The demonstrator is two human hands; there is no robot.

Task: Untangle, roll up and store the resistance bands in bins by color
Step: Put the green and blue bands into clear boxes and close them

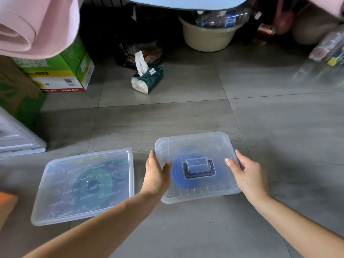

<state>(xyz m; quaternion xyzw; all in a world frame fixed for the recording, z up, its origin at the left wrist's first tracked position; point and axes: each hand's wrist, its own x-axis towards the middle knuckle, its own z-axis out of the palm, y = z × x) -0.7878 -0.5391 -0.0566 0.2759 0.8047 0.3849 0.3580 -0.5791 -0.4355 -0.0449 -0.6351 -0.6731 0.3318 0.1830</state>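
A clear lidded bin (197, 144) with a dark blue handle sits on the grey floor. A rolled blue band (176, 174) shows through its lid. My left hand (157, 174) grips the bin's left edge, thumb on the lid. My right hand (245, 174) grips its right edge the same way. To the left lies a flatter clear bin (55, 207) with a printed lid, and a coiled green band (104, 175) shows through that lid.
A tissue pack (147, 77) lies on the floor beyond the bins. Green cartons (61, 71) and a white drawer unit (16, 138) stand at the left. A beige basin (206, 36) of bottles sits at the back. An orange thing (6, 203) shows at the left edge.
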